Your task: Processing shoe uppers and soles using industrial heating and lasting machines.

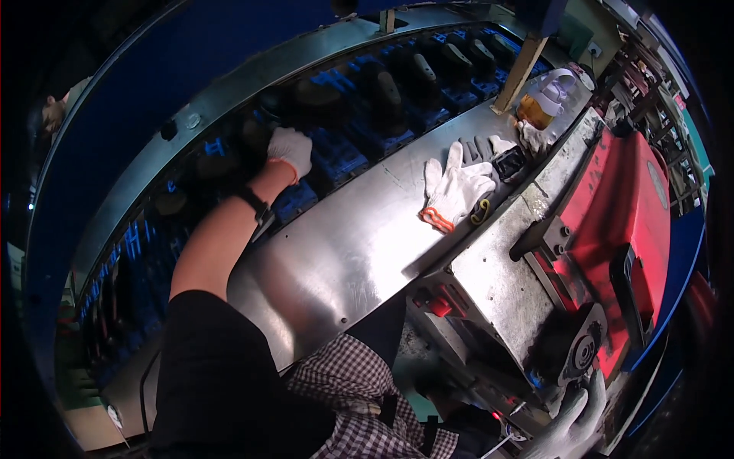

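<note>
My left hand (290, 153), in a white knit glove with an orange cuff, reaches over the dark trough. Its fingers are curled beside a dark rounded piece (258, 136); what they grip, if anything, is hidden. A dark band (254, 203) circles the wrist. My right hand (573, 422), in a pale glove, is low at the right, fingers stretched up beside the round black wheel (585, 352) of a red machine (612, 222). Along the trough (229, 96) stand several dark shoe-like forms (386, 88) in blue light.
On the metal ledge (336, 237) lie a white glove (455, 187) with an orange cuff and a black watch-like item (510, 163). Farther off stands a jug (539, 103) of amber liquid, by an upright post (520, 73). A person (53, 115) is at the far left.
</note>
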Motion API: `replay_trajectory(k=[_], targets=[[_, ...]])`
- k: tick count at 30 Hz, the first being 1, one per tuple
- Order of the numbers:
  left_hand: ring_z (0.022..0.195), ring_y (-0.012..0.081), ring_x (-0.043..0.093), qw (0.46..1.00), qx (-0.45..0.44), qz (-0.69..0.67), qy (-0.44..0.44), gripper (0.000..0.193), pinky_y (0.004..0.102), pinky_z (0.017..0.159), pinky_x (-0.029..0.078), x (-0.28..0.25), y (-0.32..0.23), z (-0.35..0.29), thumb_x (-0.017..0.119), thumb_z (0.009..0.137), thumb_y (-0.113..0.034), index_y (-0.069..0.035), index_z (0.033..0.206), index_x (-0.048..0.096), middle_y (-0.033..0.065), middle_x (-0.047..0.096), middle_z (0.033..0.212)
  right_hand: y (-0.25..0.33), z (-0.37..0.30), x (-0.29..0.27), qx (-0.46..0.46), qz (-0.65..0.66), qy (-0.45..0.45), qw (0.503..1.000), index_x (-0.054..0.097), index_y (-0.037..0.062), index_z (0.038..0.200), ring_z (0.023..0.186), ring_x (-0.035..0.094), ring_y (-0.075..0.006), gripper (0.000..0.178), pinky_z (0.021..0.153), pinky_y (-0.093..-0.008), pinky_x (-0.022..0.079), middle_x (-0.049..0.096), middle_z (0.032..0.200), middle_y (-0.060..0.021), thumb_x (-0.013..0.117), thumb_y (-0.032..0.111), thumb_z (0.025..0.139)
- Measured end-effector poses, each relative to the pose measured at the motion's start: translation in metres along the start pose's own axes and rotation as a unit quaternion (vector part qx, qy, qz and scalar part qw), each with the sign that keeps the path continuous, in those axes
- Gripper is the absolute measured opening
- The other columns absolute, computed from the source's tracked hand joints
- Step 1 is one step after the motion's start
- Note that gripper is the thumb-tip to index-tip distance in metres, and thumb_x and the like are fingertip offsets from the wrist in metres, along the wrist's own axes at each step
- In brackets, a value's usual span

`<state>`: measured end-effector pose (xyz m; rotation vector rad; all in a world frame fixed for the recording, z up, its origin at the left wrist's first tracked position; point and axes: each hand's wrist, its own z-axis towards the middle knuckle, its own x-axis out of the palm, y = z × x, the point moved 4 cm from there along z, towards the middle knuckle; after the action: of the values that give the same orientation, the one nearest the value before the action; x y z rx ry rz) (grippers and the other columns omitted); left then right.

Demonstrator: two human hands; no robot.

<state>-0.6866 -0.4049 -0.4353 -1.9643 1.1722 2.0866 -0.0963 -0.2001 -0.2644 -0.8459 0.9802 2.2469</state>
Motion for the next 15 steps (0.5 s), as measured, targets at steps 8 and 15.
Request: replay_trajectory(k=[8,15], targets=[[0.123,0.0404,0.065,0.925,-0.093,-0.368,-0.002,0.075,0.0488,0.102,0.052,-0.011,0.012,-0.001,0.064,0.091,-0.045,-0.003,0.151,0.047,0.0225,0.066,0.137,-0.003,0.002,0.004,-0.048,0.024,-0.01,0.998,0.072,-0.0048,0.121,0.105,0.069,-0.0325,0.035,0.093,-0.0413,0.056,0.073,0.119,-0.019,0.059,0.025,0.107],[0.157,0.0396,0.024,0.586,-0.382,-0.714,0.012,0.121,0.0526,0.125,0.025,0.021,0.001,0.117,0.061,0.08,-0.083,-0.003,0.164,0.026,0.0229,0.022,0.171,-0.003,-0.001,-0.001,-0.032,0.004,-0.035,0.999,0.072,-0.0081,0.118,0.1,0.069,-0.0314,0.033,0.088,-0.0403,0.058,0.073,0.115,-0.0205,0.061,0.021,0.107]])
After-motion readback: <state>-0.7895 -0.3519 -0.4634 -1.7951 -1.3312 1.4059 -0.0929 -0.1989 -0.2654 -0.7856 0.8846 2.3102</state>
